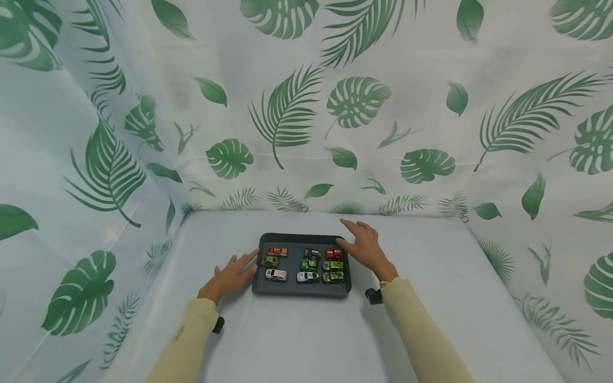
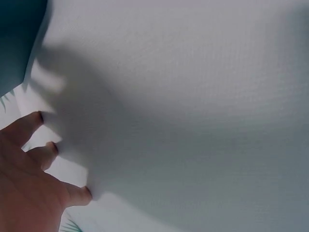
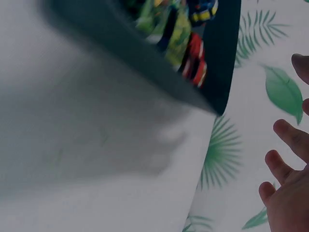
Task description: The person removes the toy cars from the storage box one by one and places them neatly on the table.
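A dark grey tray [image 1: 301, 288] lies on the white table with several toy cars in it. An orange car [image 1: 278, 251], an olive green car [image 1: 270, 261] and a silvery white car [image 1: 276, 275] form its left column. At the tray's left side is my left hand [image 1: 231, 277], fingers straight and spread; contact with the rim is unclear. My right hand [image 1: 366, 249] is held spread by the far right corner, near a red car [image 1: 333, 254]. In the right wrist view its fingers look apart from the tray [image 3: 120, 53]. Neither hand grips anything.
Beside the red car stands a dark blue car [image 1: 313, 254], with a green car [image 1: 308, 264] and a white car [image 1: 307, 277] nearer me. Two green patterned cars [image 1: 332, 277] fill the near right. A leaf-print curtain [image 1: 306, 117] rises behind the table [image 1: 306, 340].
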Demonstrator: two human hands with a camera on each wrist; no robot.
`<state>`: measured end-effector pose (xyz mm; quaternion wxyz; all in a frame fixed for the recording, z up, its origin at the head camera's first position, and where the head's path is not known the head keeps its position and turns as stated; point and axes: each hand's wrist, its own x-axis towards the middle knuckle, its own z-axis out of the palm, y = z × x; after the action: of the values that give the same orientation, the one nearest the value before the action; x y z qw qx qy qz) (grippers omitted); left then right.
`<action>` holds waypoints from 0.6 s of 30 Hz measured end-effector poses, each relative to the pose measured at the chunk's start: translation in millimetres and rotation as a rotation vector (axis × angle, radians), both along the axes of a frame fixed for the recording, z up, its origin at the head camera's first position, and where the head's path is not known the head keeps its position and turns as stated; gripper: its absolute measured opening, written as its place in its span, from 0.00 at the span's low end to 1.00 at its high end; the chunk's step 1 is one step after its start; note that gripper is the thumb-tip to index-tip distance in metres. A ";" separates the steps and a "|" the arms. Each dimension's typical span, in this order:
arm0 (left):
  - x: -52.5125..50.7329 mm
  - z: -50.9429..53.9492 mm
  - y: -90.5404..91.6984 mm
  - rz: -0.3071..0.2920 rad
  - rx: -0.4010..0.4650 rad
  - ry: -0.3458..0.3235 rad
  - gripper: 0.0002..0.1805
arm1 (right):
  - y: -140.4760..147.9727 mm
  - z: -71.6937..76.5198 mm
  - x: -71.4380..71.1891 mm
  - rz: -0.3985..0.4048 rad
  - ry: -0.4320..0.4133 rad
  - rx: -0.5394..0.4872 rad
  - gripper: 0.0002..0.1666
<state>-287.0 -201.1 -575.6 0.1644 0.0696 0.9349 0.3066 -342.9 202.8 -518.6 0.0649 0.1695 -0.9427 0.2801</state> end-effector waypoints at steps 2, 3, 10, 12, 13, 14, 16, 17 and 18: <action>0.0 -0.7 2.9 0.004 -0.002 -0.009 0.34 | -8.6 3.4 -4.7 0.025 -0.013 -0.015 0.38; 0.4 0.1 4.1 0.007 0.004 -0.010 0.34 | -12.9 4.9 -7.1 0.039 -0.018 -0.023 0.38; 1.5 12.8 7.8 0.023 -0.001 -0.009 0.32 | -44.4 11.5 -21.3 0.157 -0.010 -0.025 0.36; 1.0 15.9 8.8 0.030 -0.004 -0.024 0.32 | -54.5 13.5 -24.6 0.187 -0.010 -0.025 0.35; 1.0 17.6 9.6 0.034 -0.003 -0.031 0.32 | -59.8 14.0 -26.7 0.200 -0.010 -0.024 0.35; 0.7 18.6 10.3 0.039 -0.002 -0.039 0.32 | -65.1 14.0 -29.3 0.211 -0.008 -0.017 0.35; 0.1 19.6 11.5 0.053 0.004 -0.056 0.32 | -76.0 14.4 -34.3 0.232 -0.021 -0.008 0.35; 0.0 20.0 12.0 0.061 0.007 -0.064 0.31 | -81.4 14.1 -36.9 0.242 -0.028 -0.002 0.34; 0.1 20.4 12.5 0.069 0.007 -0.070 0.31 | -86.8 14.0 -39.2 0.252 -0.040 0.003 0.34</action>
<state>-286.9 -188.6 -555.2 0.1862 0.0269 0.9293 0.3178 -382.2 116.0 -504.6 0.0101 0.2810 -0.9155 0.2878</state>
